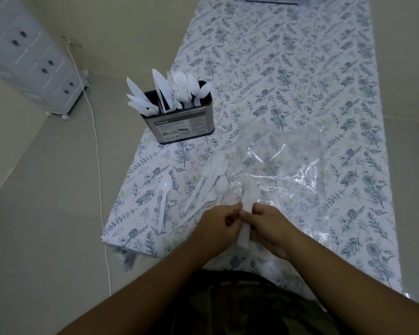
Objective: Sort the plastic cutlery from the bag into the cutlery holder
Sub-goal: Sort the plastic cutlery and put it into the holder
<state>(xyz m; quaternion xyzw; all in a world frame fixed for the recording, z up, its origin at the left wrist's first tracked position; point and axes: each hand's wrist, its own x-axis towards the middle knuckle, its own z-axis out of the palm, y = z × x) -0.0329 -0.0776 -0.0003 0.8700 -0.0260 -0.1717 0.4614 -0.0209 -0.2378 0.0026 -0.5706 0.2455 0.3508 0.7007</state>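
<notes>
Presently we hold a small stack of white plastic forks [244, 209] between both hands at the near edge of the table [300, 68]. Its long axis runs almost straight away from us, tines pointing to the far end and handles toward our body. Our left hand [218, 226] pinches the stack's left side with curled fingers; our right hand [271, 228] wraps the handles from the right, fingers closed around them. We cannot count the forks in the stack, they overlap and blur together.

Just left of the hands, loose spoons [211, 180] lie on the floral tablecloth [288, 56], bowls pointing away and slightly right, handles angled toward the near left corner. One spoon [165, 197] lies apart at the left, nearly parallel to the others. We make out roughly four or five in all; white on pale cloth makes the count uncertain.

A clear plastic bag [283, 160] lies flat beyond our right hand, mostly glare and creases; the fork tines rest over its near left edge.

One metal cutlery holder [179, 122] stands at the table's left edge. Knives [140, 100] fan out leftward, forks [179, 88] stand at centre, two spoons [198, 90] at right. Its dividers are hidden by the contents
</notes>
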